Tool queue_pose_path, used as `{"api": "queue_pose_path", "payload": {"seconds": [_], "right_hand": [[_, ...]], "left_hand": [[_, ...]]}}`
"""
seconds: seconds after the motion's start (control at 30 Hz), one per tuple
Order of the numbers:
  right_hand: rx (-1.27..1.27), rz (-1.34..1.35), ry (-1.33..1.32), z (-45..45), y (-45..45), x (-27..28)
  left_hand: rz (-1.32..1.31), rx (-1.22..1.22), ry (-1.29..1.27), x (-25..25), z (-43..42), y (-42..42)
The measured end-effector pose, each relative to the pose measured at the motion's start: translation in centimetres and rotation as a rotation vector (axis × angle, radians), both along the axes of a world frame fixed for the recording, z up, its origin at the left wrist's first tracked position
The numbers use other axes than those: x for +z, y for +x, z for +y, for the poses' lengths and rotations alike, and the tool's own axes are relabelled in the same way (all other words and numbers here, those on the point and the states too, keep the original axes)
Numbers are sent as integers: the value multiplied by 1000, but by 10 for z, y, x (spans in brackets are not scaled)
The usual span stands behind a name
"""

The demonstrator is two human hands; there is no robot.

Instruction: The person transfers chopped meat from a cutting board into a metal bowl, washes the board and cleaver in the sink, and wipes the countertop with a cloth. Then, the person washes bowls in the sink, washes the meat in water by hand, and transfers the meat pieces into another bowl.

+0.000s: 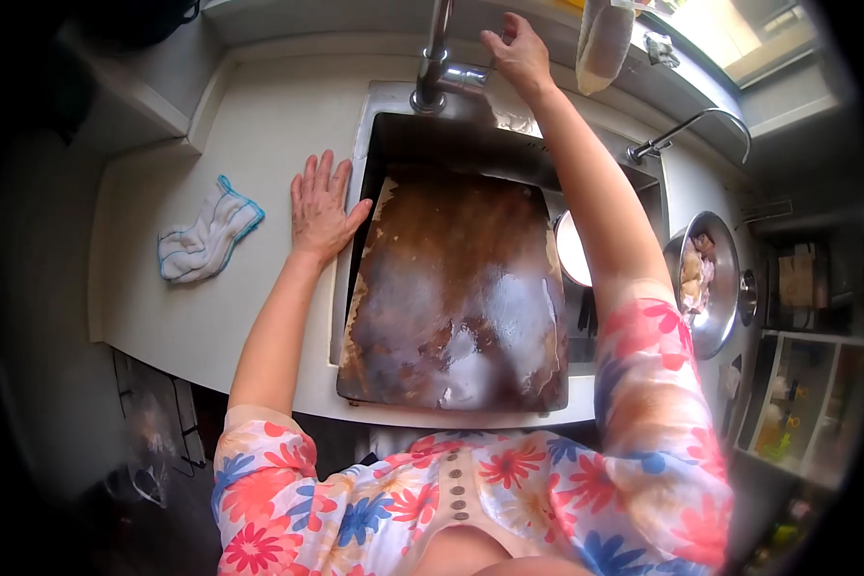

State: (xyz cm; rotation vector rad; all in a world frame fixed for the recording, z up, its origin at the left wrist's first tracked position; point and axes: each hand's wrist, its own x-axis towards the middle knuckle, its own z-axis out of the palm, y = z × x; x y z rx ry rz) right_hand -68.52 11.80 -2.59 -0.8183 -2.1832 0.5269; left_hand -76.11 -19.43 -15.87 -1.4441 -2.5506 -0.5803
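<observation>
My left hand (322, 206) lies flat on the pale countertop, fingers spread, beside the left rim of the sink (363, 115). Up at the back, my right hand (522, 60) is raised just right of the metal faucet (432, 72) and its side lever (467, 75). Its fingers are loosely bent and apart, with nothing visible in them; whether they touch the lever is unclear. A large dark brown board (461, 288), wet and shiny with worn edges, rests across the sink, its near end over the front rim. Neither hand is on the board.
A white cloth with blue edging (211, 230) lies on the counter at left. Right of the board is a white round dish (573, 248), partly hidden by my arm. A steel bowl (725, 298) holding raw meat (697, 274) and a smaller tap (686, 130) are farther right.
</observation>
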Motion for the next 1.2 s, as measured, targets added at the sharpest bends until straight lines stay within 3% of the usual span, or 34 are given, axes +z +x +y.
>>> {"api": "queue_pose_path", "payload": {"seconds": [0.03, 0.13, 0.2, 0.27, 0.33, 0.43, 0.53, 0.6, 0.73, 0.77, 0.87, 0.93, 1.0, 1.07, 1.13, 1.17, 1.2], "right_hand": [[-29, 17, 121, 12, -3, -9], [54, -37, 149, 51, -6, -32], [81, 94, -39, 60, -12, -52], [146, 47, -279, 65, -6, -57], [147, -145, -756, 27, 22, -8], [308, -82, -541, 32, 50, 20], [-183, -130, 106, 117, 84, 60], [-386, -131, 234, 188, 116, 89], [-509, -724, 417, 247, 120, 88], [-539, -713, 462, 239, 116, 94], [-311, -566, 621, 175, 118, 108], [90, -271, 58, 130, 140, 56], [316, -263, -327, 32, 150, -14], [264, -536, -149, -28, 153, -95], [459, -627, -198, -78, 164, -143], [598, -508, -14, -112, 168, -133], [680, -537, -215, -142, 169, -113]], "left_hand": [[6, 1, 7, -1, 3, 1], [13, 6, 16, -3, 9, 3], [4, 15, 9, 2, 8, 3], [-3, 54, -1, 4, -1, 3], [-3, 54, 8, 8, 1, 1], [8, 53, -10, 8, -5, -1], [-1, 67, -20, 7, -16, 7], [23, 43, 15, 8, -6, 1], [13, 55, 18, 2, -10, -1], [16, 60, 21, 0, -11, -1], [39, 60, 30, -5, -10, -1], [58, 77, 11, -7, -13, 3], [58, 74, 22, -12, -14, 2], [52, 72, 29, -16, -15, 3], [26, 70, 21, -18, -16, 7], [13, 70, 17, -19, -15, 8], [26, 76, 18, -18, -16, 7]]}}
